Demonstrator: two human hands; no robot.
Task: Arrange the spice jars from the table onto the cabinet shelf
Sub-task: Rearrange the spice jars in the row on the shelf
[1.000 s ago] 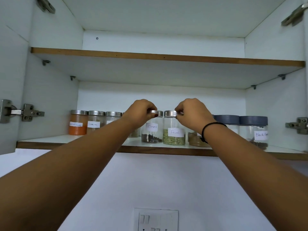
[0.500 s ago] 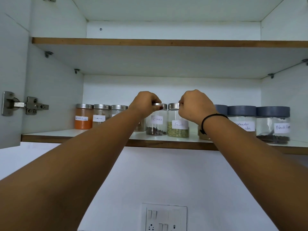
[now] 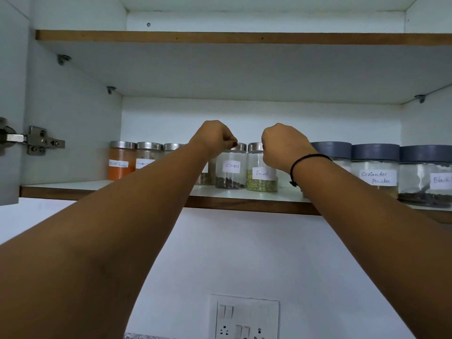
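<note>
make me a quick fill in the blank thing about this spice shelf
1. The left hand grips the lid of the dark-seed jar, labelled ____.
2. The right hand grips the lid of the green-seed jar, labelled ____.
3. The leftmost jar on the shelf holds ____ powder.
4. The black band sits on the ____ wrist.

Missing words: Cloves; Fennel; orange; right
</note>
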